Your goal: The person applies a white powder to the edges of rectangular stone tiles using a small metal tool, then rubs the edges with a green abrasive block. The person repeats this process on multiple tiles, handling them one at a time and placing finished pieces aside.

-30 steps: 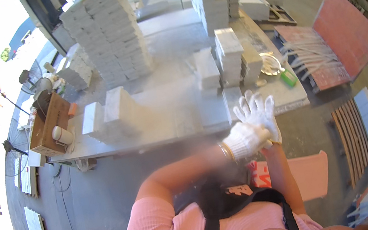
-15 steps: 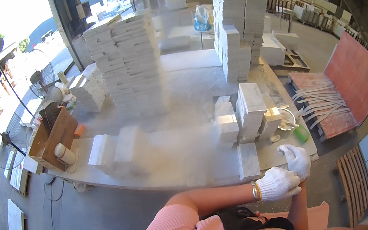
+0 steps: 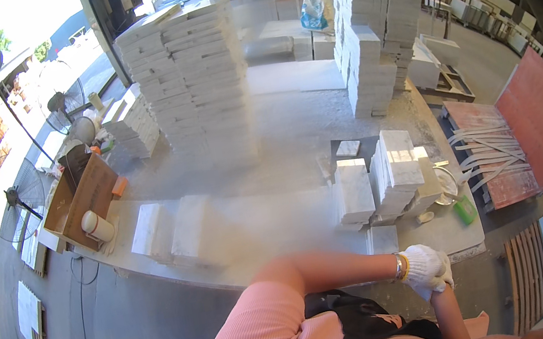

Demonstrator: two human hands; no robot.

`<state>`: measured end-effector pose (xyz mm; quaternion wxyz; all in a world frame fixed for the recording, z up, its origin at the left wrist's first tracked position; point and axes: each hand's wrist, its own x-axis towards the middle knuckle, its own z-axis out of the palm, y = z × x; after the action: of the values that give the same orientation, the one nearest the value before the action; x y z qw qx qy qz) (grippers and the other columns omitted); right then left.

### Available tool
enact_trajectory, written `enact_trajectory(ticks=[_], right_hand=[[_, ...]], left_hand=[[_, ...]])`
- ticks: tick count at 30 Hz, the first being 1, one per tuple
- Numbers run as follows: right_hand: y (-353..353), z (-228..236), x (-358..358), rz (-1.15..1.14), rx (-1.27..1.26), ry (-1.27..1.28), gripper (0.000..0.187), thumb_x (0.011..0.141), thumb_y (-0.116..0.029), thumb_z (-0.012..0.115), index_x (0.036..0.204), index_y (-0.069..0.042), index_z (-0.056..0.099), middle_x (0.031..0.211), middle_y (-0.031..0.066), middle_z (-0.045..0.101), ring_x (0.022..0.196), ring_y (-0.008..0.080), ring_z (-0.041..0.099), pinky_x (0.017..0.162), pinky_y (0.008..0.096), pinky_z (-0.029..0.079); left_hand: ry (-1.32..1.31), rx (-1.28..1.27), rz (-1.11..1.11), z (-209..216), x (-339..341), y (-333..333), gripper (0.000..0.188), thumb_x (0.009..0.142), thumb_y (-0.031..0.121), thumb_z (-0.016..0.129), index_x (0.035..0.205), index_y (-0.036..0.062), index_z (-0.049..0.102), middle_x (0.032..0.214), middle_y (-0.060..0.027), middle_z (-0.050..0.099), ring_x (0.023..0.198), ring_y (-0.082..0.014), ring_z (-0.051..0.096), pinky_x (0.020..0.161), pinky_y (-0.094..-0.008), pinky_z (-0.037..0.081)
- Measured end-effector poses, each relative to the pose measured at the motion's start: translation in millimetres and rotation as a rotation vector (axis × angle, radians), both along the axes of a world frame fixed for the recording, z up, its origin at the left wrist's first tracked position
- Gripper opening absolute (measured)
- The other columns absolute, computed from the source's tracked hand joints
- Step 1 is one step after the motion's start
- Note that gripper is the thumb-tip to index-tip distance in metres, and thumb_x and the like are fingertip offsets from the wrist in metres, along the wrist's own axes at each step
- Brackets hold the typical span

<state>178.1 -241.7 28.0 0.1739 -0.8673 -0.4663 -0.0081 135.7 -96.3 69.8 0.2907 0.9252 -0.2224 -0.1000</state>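
Both my hands wear white knit work gloves and meet in front of me at the table's lower right edge. My left hand (image 3: 424, 261), with a bracelet (image 3: 400, 266) at its wrist, lies over my right hand (image 3: 424, 291) and is closed on that hand's glove near the wrist. Most of my right hand is covered, so its fingers do not show. Just left of the hands, a pale stone tile (image 3: 381, 239) lies at the table edge. Behind it stand stacked white tiles (image 3: 354, 191) and a taller pile of tiles (image 3: 393, 166).
Dusty worktable (image 3: 275, 230) with tall tile stacks (image 3: 187, 82) at its back. Tile blocks (image 3: 191, 228), a cardboard box (image 3: 86, 209) and a white bottle (image 3: 97, 226) stand left. A white bucket (image 3: 445, 184), green object (image 3: 465, 210) and red rack (image 3: 501, 151) are right.
My right hand, raised with curled fingers before, has dropped and turned behind my left hand. The left hand still grips near its wrist. The view has shifted slightly.
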Motion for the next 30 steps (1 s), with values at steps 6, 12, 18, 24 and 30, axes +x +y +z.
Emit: enact_trajectory(ticks=[6, 12, 18, 24, 30], right_hand=[[26.5, -4.3, 18.8, 0.199, -0.129, -0.048, 0.050, 0.091, -0.038, 0.066, 0.133, -0.011, 0.063, 0.125, 0.0147, 0.069, 0.113, 0.0322, 0.064, 0.111, 0.0371, 0.040], [49.3, 11.9, 50.6, 0.506, -0.261, -0.171, 0.056, 0.091, -0.041, 0.064, 0.138, -0.011, 0.059, 0.129, 0.0160, 0.067, 0.116, 0.0353, 0.063, 0.114, 0.0385, 0.039], [54.3, 29.4, 69.0, 0.632, -0.314, -0.174, 0.061, 0.092, -0.045, 0.062, 0.143, -0.012, 0.056, 0.133, 0.0174, 0.065, 0.119, 0.0383, 0.062, 0.116, 0.0400, 0.037], [64.3, 63.9, 73.4, 0.434, -0.358, 0.377, 0.068, 0.088, -0.037, 0.072, 0.143, -0.003, 0.053, 0.132, 0.0286, 0.062, 0.132, 0.0422, 0.056, 0.119, 0.0413, 0.034], [39.1, 90.5, 61.5, 0.033, 0.289, -0.321, 0.044, 0.094, -0.022, 0.070, 0.133, -0.006, 0.060, 0.133, 0.0169, 0.061, 0.132, 0.0318, 0.055, 0.117, 0.0431, 0.037]], left_hand=[[0.162, -0.563, 0.097, -13.3, 10.2, 20.7, 0.040, 0.088, 0.044, 0.065, 0.092, 0.0061, 0.077, 0.083, -0.0213, 0.071, 0.082, -0.0407, 0.069, 0.075, -0.0453, 0.056], [-0.014, -0.719, 0.022, 13.9, 18.0, 13.3, 0.035, 0.086, 0.041, 0.068, 0.087, 0.0063, 0.073, 0.081, -0.0194, 0.066, 0.072, -0.0318, 0.066, 0.069, -0.0412, 0.053], [0.077, -0.559, 0.229, 45.0, 21.0, -15.7, 0.035, 0.083, 0.040, 0.070, 0.084, 0.0050, 0.073, 0.081, -0.0206, 0.068, 0.077, -0.0407, 0.069, 0.079, -0.0527, 0.053], [-0.152, -0.433, 0.010, 36.9, 24.9, -30.3, 0.034, 0.083, 0.038, 0.069, 0.082, 0.0032, 0.072, 0.082, -0.0202, 0.070, 0.078, -0.0427, 0.068, 0.077, -0.0505, 0.055], [-0.525, -0.345, -0.141, 33.9, 29.6, -53.4, 0.031, 0.083, 0.036, 0.070, 0.074, 0.0061, 0.068, 0.076, -0.0147, 0.067, 0.072, -0.0381, 0.069, 0.066, -0.0487, 0.055]])
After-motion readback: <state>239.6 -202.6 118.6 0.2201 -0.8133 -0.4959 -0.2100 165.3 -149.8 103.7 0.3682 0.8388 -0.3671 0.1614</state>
